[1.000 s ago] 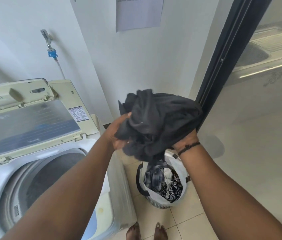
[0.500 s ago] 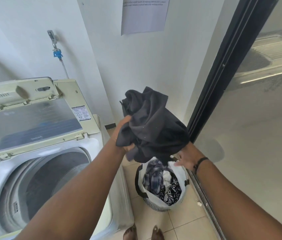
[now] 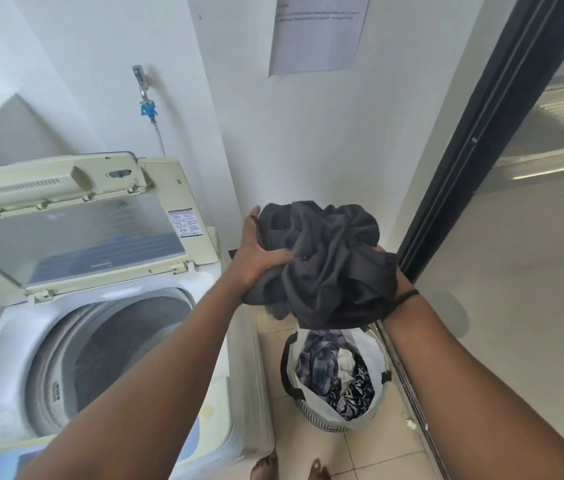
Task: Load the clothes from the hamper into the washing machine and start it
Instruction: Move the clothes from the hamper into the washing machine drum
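A bunched dark grey garment is held up in front of me, above the hamper. My left hand grips its left side. My right hand is under its right side, mostly hidden by the cloth, with a black band on the wrist. The white hamper stands on the tiled floor below and holds several more clothes, plaid, white and patterned. The top-loading washing machine is at my left with its lid raised and the drum open and bare of clothes as far as I see.
A dark sliding-door frame with glass runs along the right, its floor track beside the hamper. A tap with a blue fitting and a paper notice are on the wall. My bare feet are on the tiles.
My right hand, which had come off the garment half a second ago, is back under its right side. The bundle sits more bunched between both hands.
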